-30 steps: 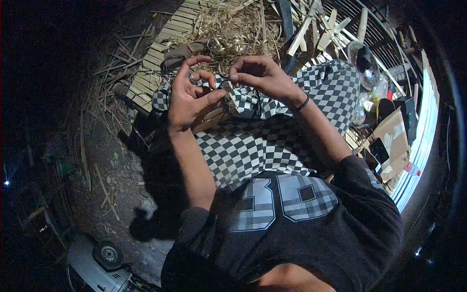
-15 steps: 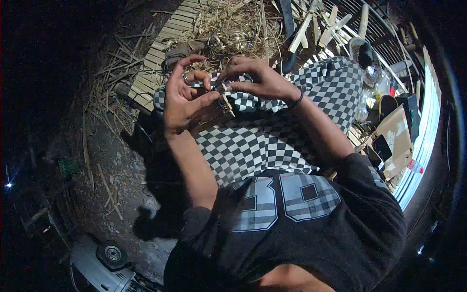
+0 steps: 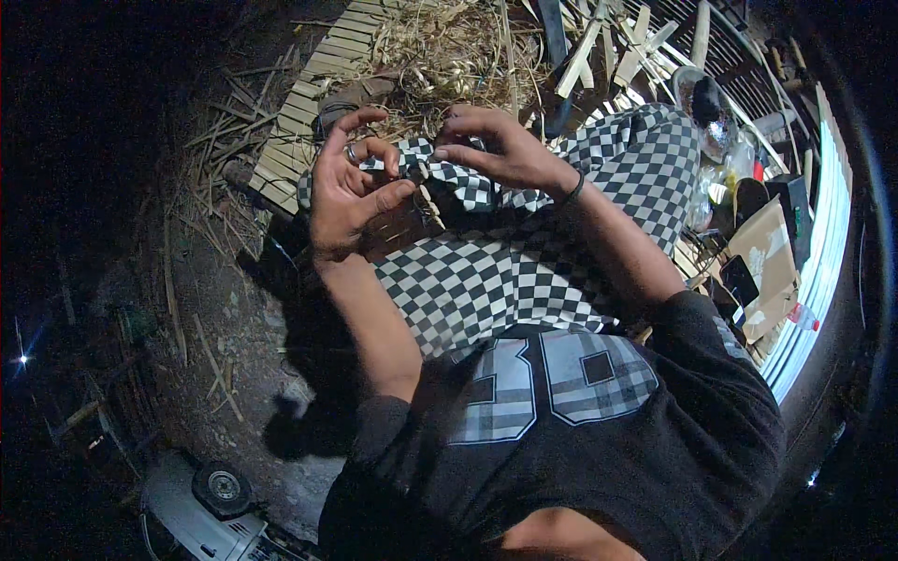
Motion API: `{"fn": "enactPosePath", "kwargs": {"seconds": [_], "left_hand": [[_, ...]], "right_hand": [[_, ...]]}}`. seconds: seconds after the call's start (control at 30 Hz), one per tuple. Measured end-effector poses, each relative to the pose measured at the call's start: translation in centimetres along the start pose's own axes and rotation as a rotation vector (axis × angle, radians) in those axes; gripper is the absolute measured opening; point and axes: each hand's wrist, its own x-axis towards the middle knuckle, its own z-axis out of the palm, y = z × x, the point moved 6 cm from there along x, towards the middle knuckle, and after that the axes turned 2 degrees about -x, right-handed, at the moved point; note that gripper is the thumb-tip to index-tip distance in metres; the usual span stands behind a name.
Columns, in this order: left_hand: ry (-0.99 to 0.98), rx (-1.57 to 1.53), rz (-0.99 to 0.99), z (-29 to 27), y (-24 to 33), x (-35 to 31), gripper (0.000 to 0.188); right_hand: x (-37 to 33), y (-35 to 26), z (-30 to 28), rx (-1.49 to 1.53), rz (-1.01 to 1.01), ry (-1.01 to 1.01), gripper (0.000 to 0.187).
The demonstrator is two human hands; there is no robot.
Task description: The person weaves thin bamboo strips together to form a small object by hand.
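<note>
The person sits with both hands raised over their lap, above black-and-white checkered trousers [image 3: 505,280]. The left hand [image 3: 348,192] is turned palm-up, its fingers [image 3: 360,120] curled loosely, thumb and forefinger closing toward a small dark object [image 3: 418,172] held between the two hands. The right hand [image 3: 500,150] comes in from the other side, its fingers [image 3: 458,151] pinched on the same small object, so both hands meet just above the left knee. What the object is cannot be told; it is too small and dark. A thin pale strip, likely a bamboo sliver [image 3: 430,204], hangs down just below the meeting point, touching the trousers. A dark band [image 3: 572,190] circles the right wrist.

Ahead of the knees lies a mat of flat bamboo slats [image 3: 299,122] on the earth floor, with a heap of dry shavings and straw [image 3: 449,47] just beyond it. Pale cut wooden sticks [image 3: 608,47] lie crosswise near the heap. To the person's right, well apart from the hands, stand a cardboard box [image 3: 762,252] and a small plastic bottle [image 3: 803,316]. Loose bamboo splinters [image 3: 201,346] lie scattered on the ground to the left.
</note>
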Motion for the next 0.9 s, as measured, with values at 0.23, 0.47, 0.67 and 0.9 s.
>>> {"fn": "enactPosePath", "kwargs": {"seconds": [0.23, 0.47, 0.67, 0.9], "left_hand": [[-0.012, -0.006, -0.017, 0.0, 0.3, -0.4, 0.082], [-0.031, -0.010, -0.050, 0.2, -0.7, -0.4, 0.090], [-0.008, -0.073, -0.013, 0.3, 0.0, -0.8, 0.085], [-0.008, -0.063, 0.029, -0.4, 0.6, -1.3, 0.088]], "right_hand": [[-0.3, -0.8, -0.3, 0.133, 0.065, 0.040, 0.021], [-0.3, -0.8, -0.3, 0.317, 0.186, 0.162, 0.022], [-0.2, -0.6, 0.0, 0.246, 0.230, 0.145, 0.023], [-0.3, 0.0, 0.6, 0.178, 0.203, 0.152, 0.023]]}}
